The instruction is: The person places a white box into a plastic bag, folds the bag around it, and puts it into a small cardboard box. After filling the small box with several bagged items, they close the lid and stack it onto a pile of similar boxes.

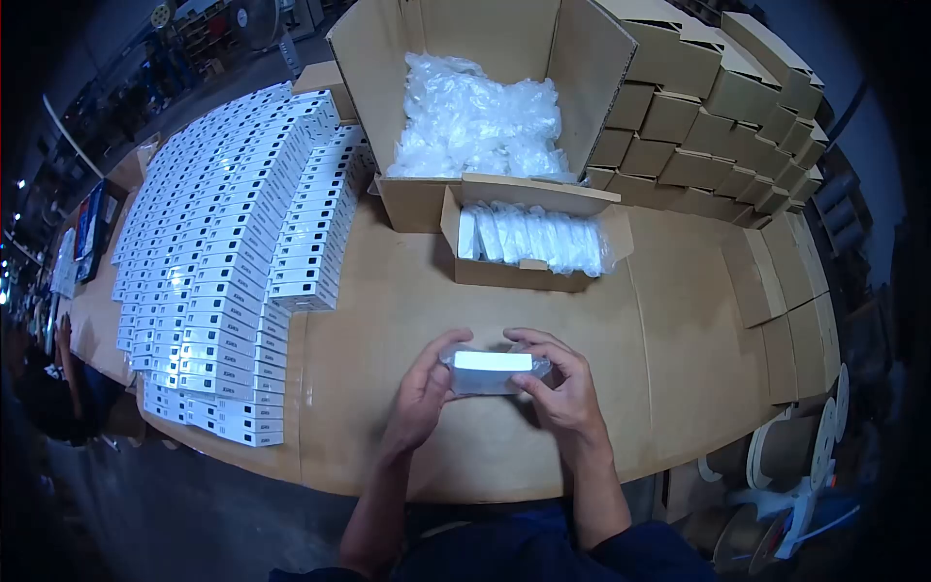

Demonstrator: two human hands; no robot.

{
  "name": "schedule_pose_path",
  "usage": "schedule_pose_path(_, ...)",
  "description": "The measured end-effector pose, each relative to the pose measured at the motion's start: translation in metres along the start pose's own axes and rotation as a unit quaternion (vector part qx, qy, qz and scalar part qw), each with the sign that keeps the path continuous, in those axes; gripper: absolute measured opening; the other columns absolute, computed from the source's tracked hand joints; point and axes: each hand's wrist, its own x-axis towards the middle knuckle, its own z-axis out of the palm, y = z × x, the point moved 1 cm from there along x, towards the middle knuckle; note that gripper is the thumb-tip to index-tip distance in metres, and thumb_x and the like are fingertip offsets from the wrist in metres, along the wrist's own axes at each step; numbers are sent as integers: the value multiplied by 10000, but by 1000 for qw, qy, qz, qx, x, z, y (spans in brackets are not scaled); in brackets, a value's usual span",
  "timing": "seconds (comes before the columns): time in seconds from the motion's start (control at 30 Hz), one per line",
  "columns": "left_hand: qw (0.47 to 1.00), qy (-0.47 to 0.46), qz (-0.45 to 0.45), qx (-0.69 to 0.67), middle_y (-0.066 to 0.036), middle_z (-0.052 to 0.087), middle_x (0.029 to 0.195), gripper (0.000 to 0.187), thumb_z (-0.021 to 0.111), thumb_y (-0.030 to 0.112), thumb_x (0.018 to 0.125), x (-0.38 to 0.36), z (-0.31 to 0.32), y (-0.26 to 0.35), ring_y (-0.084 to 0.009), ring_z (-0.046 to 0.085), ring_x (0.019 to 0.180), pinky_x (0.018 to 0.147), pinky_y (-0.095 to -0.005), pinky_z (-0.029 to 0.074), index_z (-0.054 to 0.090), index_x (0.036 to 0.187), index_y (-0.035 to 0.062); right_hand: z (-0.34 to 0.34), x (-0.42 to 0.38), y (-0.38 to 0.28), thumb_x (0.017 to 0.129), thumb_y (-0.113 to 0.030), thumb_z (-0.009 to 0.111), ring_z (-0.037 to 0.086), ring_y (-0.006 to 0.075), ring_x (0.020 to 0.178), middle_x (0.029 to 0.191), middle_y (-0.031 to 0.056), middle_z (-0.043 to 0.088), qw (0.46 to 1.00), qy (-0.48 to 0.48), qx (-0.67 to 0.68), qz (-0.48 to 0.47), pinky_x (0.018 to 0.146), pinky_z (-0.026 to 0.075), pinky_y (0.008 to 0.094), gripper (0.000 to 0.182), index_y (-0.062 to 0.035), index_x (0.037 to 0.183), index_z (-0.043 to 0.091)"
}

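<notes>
Both of my hands hold one small white box in a clear plastic bag (492, 370) just above the cardboard-covered table (407, 310). My left hand (427, 383) grips its left end with fingers curled over the top. At the right end, my right hand (558, 383) pinches the bag. A small open carton (529, 270) with a row of bagged white items lies beyond my hands. Behind it stands a large open carton (407, 199) full of crumpled clear plastic bags (475, 116).
Rows of several small white boxes (233, 242) cover the table's left side. Stacked brown cartons (718, 116) rise at the right rear, with flat cardboard sheets (790, 291) leaning at the right edge. Another person sits at the far left (48, 378).
</notes>
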Motion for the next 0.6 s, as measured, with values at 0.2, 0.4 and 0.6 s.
schedule_pose_path(0.2,985,-41,13,169,-125,480,1439,309,572,-71,992,6,-12,7,-200,555,1278,1077,-329,478,577,1300,-86,-12,12,-21,781,-37,825,695,295,1049,1117,156,738,985,-63,-152,-42,938,542,386,292,3,1050,721)
schedule_pose_path(0.4,974,-55,17,218,-116,484,1425,288,558,-35,1016,16,-21,15,-178,556,1232,1041,-324,480,566,1299,-83,-10,30,-53,817,-43,805,708,262,826,955,137,720,948,-165,-266,-59,745,566,372,250,4,1044,712)
schedule_pose_path(0.6,981,25,75,178,-133,482,1432,432,548,111,1065,42,-31,24,-209,565,1217,910,-345,556,441,1472,15,-7,54,-62,847,-9,788,693,207,699,886,125,699,961,-97,-232,-116,631,569,318,169,10,994,708)
